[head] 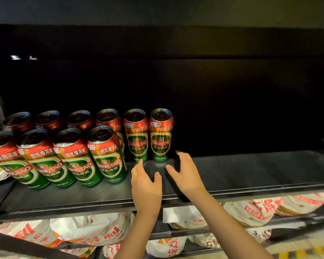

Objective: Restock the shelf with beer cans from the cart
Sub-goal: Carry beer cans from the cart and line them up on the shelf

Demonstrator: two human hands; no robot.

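Green beer cans (160,134), ten; two empty hands (168,181).

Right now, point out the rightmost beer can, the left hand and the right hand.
rightmost beer can (160,139): head view, on its green label.
left hand (146,186): head view, on the back of the hand.
right hand (187,174): head view, on the back of the hand.

cans (108,154): red-and-green Tsingtao beer cans, all upright, in two rows on the shelf; front row left of the left fingers (139,165), two rightmost back cans just beyond both hands' fingertips, untouched
shelf (251,171): black, flat, bare beneath and right of the right fingers (181,156)
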